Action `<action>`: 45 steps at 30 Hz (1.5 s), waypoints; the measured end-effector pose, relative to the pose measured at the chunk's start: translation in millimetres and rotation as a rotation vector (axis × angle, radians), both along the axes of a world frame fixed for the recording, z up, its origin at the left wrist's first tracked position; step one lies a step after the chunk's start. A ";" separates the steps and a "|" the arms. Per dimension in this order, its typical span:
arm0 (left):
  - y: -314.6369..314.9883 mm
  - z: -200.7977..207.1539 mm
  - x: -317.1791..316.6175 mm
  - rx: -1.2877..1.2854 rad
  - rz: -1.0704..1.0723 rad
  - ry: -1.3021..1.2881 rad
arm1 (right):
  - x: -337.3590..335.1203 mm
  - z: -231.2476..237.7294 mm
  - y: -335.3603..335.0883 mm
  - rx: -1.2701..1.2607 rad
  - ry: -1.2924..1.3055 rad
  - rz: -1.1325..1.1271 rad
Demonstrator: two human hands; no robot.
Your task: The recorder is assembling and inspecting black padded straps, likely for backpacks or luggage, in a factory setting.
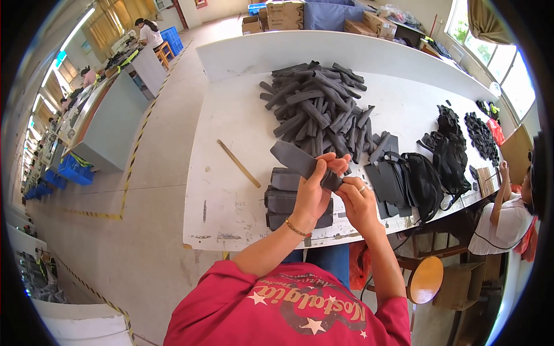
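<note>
A dark grey flat strip, apparently fabric, is held up over the near part of the table. My left hand has its thumb pressed on the strip's middle, with its fingers raised behind. My right hand pinches the strip's lower right end; a ring shows on one finger. Below and left of my hands lie neat stacks of similar dark strips, partly hidden by my left wrist. Just beyond my hands rises a large loose heap of rolled or folded dark strips.
A thin yellowish stick lies on the white table at left. Flat dark panels and a black bag are to my right, with black piles beyond. A low white board borders the far edge. Another person sits at right, near a stool.
</note>
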State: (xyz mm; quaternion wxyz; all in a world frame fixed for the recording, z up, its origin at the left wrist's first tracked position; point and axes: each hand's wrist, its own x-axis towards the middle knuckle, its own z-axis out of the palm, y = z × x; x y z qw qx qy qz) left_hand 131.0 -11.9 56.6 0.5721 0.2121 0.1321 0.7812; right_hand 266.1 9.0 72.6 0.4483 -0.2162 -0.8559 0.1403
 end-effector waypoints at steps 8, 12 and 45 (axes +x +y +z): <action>-1.0 -2.6 -0.8 0.004 -0.015 0.011 | -4.9 -7.5 1.4 -0.029 0.029 0.024; 2.4 -3.8 -7.3 -0.065 -0.009 0.044 | -8.5 -9.4 -2.6 -0.269 0.050 -0.013; -8.2 -20.2 -72.4 -0.078 0.231 0.131 | 3.0 -23.0 -8.5 -0.880 0.527 0.001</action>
